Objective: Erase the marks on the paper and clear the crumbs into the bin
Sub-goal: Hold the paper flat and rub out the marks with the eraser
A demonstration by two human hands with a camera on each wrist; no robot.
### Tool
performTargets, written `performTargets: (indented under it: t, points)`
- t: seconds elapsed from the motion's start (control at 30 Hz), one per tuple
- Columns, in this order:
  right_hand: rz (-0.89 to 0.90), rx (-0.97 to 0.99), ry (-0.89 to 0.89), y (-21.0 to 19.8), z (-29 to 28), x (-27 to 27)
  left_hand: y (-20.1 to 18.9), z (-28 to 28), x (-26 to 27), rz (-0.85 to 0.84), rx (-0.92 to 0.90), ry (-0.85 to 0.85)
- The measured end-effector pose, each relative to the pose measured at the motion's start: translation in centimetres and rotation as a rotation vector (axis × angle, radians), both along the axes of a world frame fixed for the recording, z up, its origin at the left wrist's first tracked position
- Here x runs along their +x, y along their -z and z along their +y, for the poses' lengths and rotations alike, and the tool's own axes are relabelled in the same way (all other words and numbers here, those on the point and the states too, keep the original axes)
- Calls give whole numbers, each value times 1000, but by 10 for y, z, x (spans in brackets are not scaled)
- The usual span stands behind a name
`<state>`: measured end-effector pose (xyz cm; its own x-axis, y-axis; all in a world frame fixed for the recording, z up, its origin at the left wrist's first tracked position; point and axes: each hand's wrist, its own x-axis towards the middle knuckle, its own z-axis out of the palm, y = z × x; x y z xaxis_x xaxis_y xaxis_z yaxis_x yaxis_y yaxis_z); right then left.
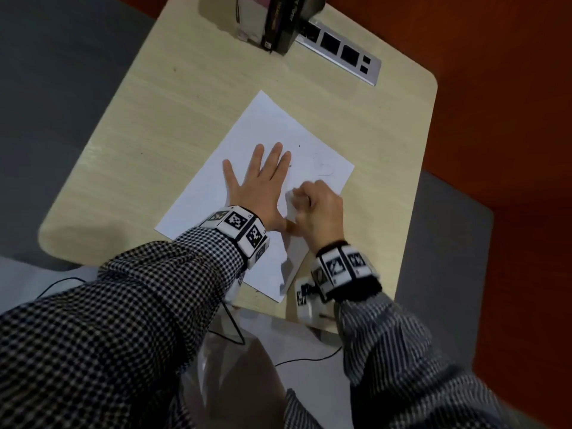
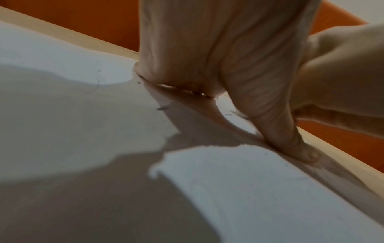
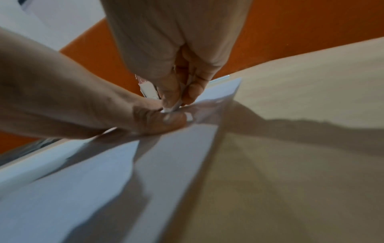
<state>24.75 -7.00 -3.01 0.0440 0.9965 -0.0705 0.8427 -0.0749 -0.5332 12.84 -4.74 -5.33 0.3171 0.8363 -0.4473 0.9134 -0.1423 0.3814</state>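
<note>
- A white sheet of paper [image 1: 263,134] is lying flat on the pale wood-grain desk [image 1: 173,119], turned at an angle so its long axis is running from the near edge by my sleeves toward the far right corner.
- My left hand [image 1: 260,187] is pressing down on the middle of the sheet, palm flat and fingers spread straight, pointing away from me.
- My right hand [image 1: 318,209] is curling around a small white eraser [image 1: 291,205], holding it against the paper just beside my left thumb.
- A faint curved pencil mark [image 1: 323,167] is showing on the sheet just beyond my right knuckles; a few dark crumbs [image 2: 162,108] are sitting on the paper near my left fingers.
- At the desk's far edge, dark books [image 1: 284,23] are standing beside a grey metal socket strip [image 1: 340,54] set into the top.
- Below the near edge, a clear plastic bag [image 1: 235,366] is hanging open; I cannot tell what it holds.
</note>
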Motion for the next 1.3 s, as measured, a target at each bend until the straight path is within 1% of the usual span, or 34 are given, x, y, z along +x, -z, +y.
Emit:
performTargets:
  t: [0.07, 0.1, 0.23, 0.27, 0.37, 0.43, 0.47, 0.57, 0.63, 0.7, 0.77, 0.9, 0.97, 1.1, 1.2, 1.23, 1.3]
  points:
    - [2, 9, -24, -1, -19, 1, 1, -1, 0, 5, 12, -9]
    - [13, -7, -30, -3, -17, 2, 0, -1, 0, 7, 14, -8]
    - [15, -30, -4, -5, 36, 4, 0, 0, 0, 7, 2, -2]
    - [21, -21, -1, -4, 40, 5, 0, 1, 0, 9, 2, -2]
    - [8, 13, 4, 0, 4, 7, -1, 1, 0, 1, -10, -5]
    - [28, 1, -5, -2, -18, 9, -2, 1, 0, 5, -9, -8]
    - [41, -4, 5, -2, -14, 11, -2, 1, 0, 13, -6, -4]
    - [42, -13, 66, -4, 23, 15, -1, 1, 2, 19, -4, -3]
    - [22, -44, 42, -6, 41, 16, -1, 2, 1, 21, -1, -11]
    - [1, -59, 9, -7, 44, 18, -2, 2, 2, 20, -2, -17]
    - [5, -51, 1, -6, 41, 21, -3, 3, 3, 12, -9, -16]
    - [5, 7, -39, -5, -2, 15, -7, 6, 7, 26, -60, -10]
    - [22, 0, -45, -7, -5, 12, -7, 6, 7, 39, -59, -5]
    - [44, -27, 25, -6, 35, 12, -5, 5, 6, 32, -42, -3]
    - [48, -20, 56, -4, 20, 13, -6, 9, 6, 35, -63, 25]
    - [75, -45, 69, -4, 13, 16, -9, 11, 6, 37, -66, 41]
    - [188, -74, 134, -6, 9, 28, -17, 16, 3, 50, -71, 86]
